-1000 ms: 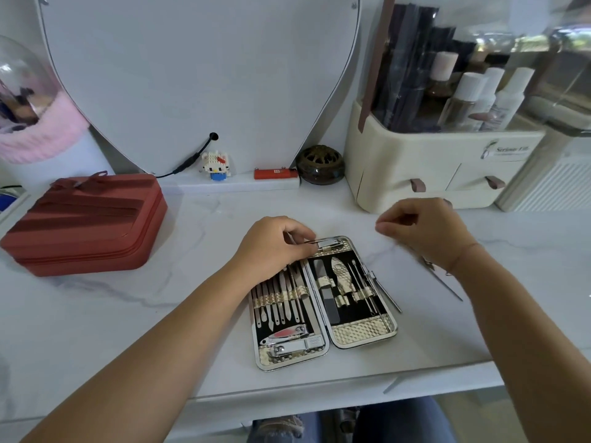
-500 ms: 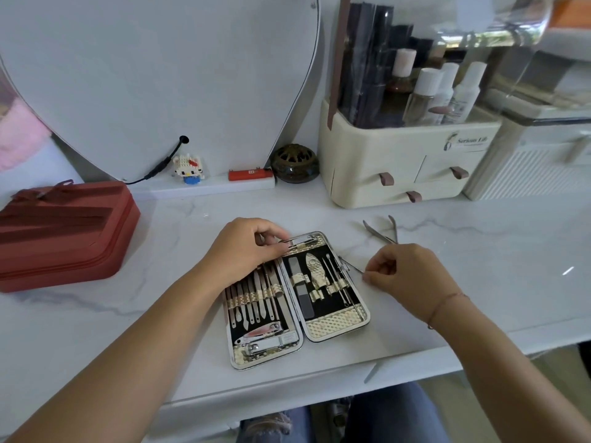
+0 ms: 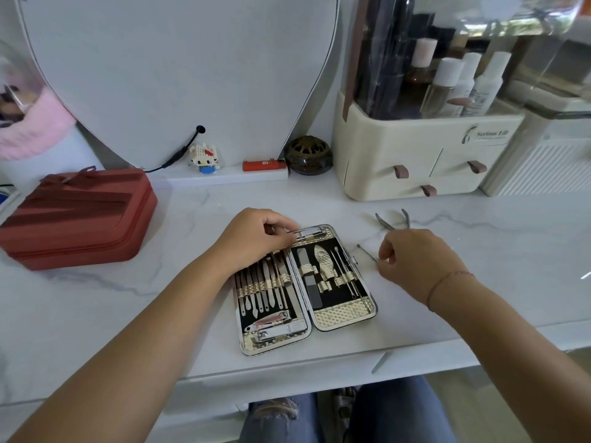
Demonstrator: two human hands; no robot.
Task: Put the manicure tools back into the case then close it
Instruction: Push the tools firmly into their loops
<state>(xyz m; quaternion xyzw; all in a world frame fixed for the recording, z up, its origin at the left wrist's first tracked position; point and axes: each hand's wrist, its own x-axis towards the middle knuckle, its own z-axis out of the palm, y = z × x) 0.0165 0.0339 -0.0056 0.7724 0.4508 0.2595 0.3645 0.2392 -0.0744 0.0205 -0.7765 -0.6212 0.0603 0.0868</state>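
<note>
— Both hands: where does the person have them?
— Over the marble table [image 3: 144, 298], at the far end of the open case [image 3: 343, 316]. The left hand [image 3: 259, 239] lies over the top of the case's left half with its fingers curled. Its fingertips are at the left end of a nail clipper [image 3: 311, 233] that lies across the top of the right half. It looks like a pinch on the clipper, though the fingers hide the contact itself.
— And the other?
— The right hand [image 3: 412, 260] is just beside the case's right edge, not touching it. Thumb and forefinger pinch a thin metal pick [image 3: 367, 253], whose small rounded tip points up and left, near the clasp.
— How does the case lie?
— Flat, with both halves spread, between the two forearms and near the table's front edge. The left half holds a row of slim tools under gold bands, with two more clippers below them. The right half holds a file, a gold-patterned tool and a few fine probes.
— Anything loose?
— A pair of nippers [image 3: 391, 220] lies on the table just behind the right hand, apart from the case.
— Around them?
— There is a red zip pouch [image 3: 76, 219] at the left and a cream organiser [image 3: 415, 155] with bottles at the back right.
</note>
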